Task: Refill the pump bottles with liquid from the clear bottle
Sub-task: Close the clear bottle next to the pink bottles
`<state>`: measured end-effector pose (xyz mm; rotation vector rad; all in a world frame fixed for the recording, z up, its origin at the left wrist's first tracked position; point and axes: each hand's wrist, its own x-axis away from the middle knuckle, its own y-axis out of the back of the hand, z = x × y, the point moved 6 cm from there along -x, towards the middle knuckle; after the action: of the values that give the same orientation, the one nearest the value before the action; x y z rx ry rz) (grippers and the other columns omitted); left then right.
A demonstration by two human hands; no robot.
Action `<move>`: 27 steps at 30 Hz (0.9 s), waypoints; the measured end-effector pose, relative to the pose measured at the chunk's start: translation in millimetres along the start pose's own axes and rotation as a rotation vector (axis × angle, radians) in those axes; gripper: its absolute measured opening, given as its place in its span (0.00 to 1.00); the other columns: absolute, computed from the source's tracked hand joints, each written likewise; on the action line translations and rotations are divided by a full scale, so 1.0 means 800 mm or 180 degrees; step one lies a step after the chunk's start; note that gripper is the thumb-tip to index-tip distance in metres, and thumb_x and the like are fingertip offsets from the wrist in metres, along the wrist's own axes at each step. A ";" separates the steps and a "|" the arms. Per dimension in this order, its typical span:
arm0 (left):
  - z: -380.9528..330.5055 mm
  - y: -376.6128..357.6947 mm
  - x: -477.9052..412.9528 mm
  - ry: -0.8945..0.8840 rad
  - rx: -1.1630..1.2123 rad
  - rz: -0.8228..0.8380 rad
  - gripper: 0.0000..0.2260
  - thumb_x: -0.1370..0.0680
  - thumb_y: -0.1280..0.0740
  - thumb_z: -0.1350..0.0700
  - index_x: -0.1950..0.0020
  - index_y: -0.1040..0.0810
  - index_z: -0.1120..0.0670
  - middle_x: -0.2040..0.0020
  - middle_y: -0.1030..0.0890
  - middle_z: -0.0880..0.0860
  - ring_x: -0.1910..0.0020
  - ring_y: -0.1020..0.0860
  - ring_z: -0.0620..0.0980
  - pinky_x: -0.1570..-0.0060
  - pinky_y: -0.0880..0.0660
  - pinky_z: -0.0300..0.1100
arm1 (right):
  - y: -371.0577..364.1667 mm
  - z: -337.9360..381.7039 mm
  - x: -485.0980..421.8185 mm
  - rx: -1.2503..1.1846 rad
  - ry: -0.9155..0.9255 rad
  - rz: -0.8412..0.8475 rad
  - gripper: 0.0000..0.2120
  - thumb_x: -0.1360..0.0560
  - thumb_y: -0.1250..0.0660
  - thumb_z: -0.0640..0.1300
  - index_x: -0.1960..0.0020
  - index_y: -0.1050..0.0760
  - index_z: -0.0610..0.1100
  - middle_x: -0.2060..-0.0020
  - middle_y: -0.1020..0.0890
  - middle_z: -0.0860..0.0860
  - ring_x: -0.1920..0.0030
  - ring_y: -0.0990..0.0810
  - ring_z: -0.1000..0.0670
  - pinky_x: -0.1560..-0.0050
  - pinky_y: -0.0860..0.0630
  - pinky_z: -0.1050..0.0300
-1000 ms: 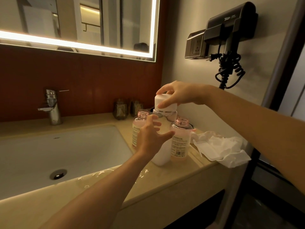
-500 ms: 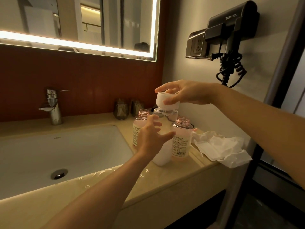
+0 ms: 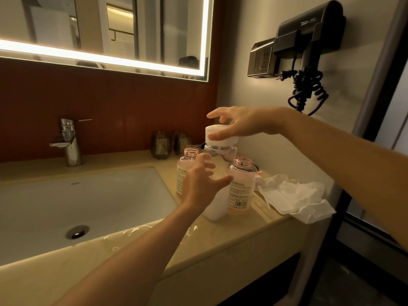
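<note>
A tall clear bottle with milky liquid stands on the counter by the sink. My left hand wraps around its body, fingers on the left and thumb on the right. Its wide white cap sits level over the neck, pinched at the rim between thumb and fingers of my right hand. Two pink pump bottles flank it, one to the left and one to the right. Both have bare threaded necks with no pump fitted.
A crumpled white tissue lies on the counter's right end. The white basin and chrome faucet are to the left. Two dark tumblers stand behind the bottles. A wall hair dryer hangs above right.
My right hand tilted the white cap up off the neck half a second ago; now the cap sits level over the neck again. My left hand stays on the bottle.
</note>
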<state>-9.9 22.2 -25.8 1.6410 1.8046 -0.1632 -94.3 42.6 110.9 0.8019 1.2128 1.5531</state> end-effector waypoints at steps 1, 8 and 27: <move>0.000 0.000 0.000 -0.0001 -0.0004 0.0007 0.32 0.35 0.25 0.44 0.36 0.33 0.51 0.44 0.22 0.51 0.53 0.24 0.44 0.53 0.22 0.43 | 0.002 0.001 0.002 -0.0095 0.0006 0.0045 0.30 0.26 0.35 0.53 0.27 0.42 0.54 0.30 0.36 0.49 0.33 0.34 0.47 0.38 0.32 0.53; 0.000 0.000 0.000 -0.0003 0.0002 0.0039 0.32 0.35 0.25 0.44 0.36 0.34 0.52 0.44 0.22 0.51 0.53 0.25 0.44 0.54 0.23 0.41 | 0.002 0.001 -0.001 -0.0035 0.0104 -0.0217 0.24 0.27 0.31 0.48 0.33 0.33 0.48 0.46 0.31 0.50 0.50 0.28 0.50 0.65 0.28 0.66; -0.003 0.001 0.003 0.0005 -0.0033 0.0022 0.32 0.35 0.25 0.45 0.36 0.33 0.52 0.44 0.22 0.51 0.53 0.24 0.44 0.53 0.22 0.43 | 0.006 0.005 -0.001 0.0218 -0.0009 -0.0141 0.28 0.26 0.40 0.61 0.29 0.37 0.51 0.32 0.32 0.49 0.36 0.31 0.48 0.44 0.29 0.55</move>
<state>-9.7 25.6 -25.4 1.6406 1.7978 -0.1492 -92.1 42.7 116.4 0.8158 1.2793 1.4810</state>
